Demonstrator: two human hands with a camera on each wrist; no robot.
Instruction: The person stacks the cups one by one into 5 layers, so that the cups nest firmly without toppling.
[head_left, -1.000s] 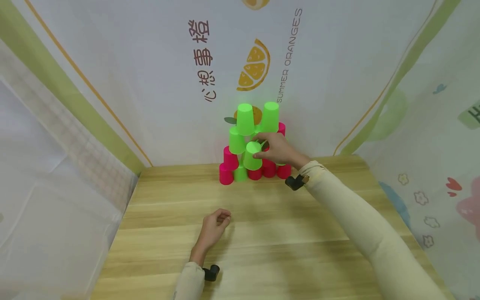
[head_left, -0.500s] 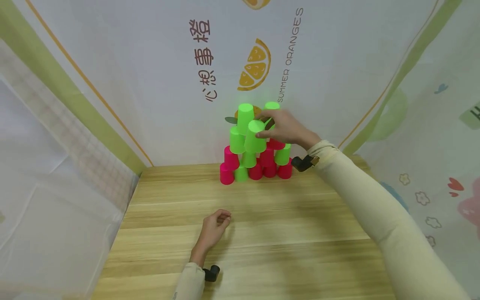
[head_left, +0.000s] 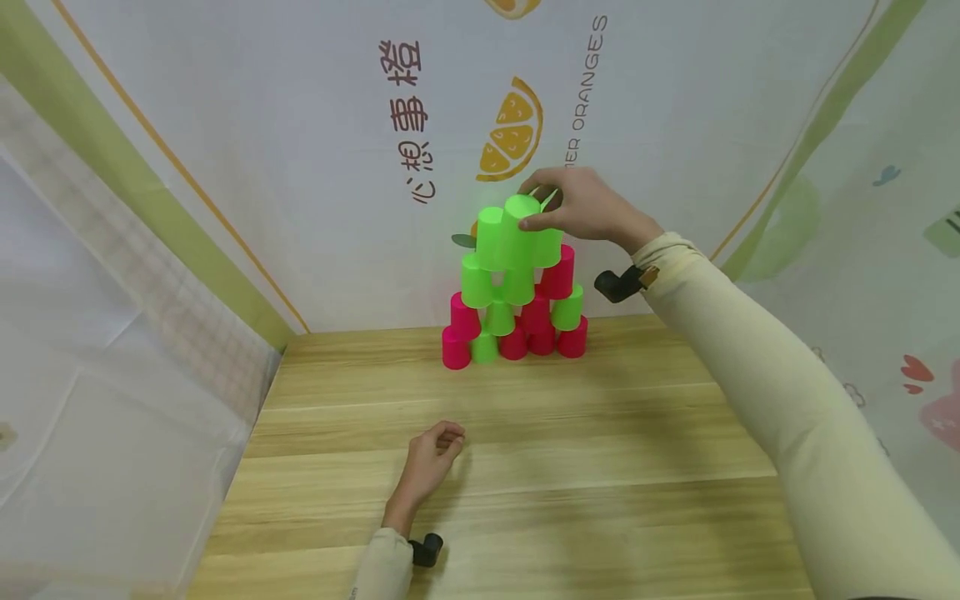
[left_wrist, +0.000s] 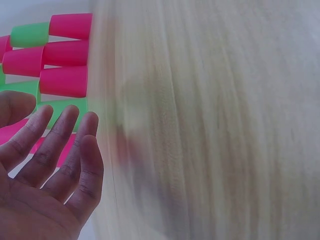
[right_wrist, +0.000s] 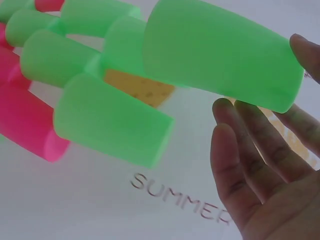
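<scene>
My right hand (head_left: 583,204) pinches an upside-down green plastic cup (head_left: 519,235) by its narrow end, thumb on one side and fingers on the other. In the head view this cup overlaps the two green cups of the stack's top row. The right wrist view has the held cup (right_wrist: 220,52) large, with a top-row green cup (right_wrist: 112,120) beside it. Pink and green cups form the tiered stack (head_left: 536,310), all mouth down. My left hand (head_left: 429,460) hovers near the table in front of the stack, fingers loosely bent, holding nothing.
The stack stands near the back edge of the wooden table (head_left: 360,379). Right behind it hangs a white printed curtain (head_left: 315,208), and more cloth (head_left: 150,417) encloses the sides.
My right hand has raised the green cup from in front of the stack's middle rows to its top row, shifting slightly right. The left hand has stayed in place.
</scene>
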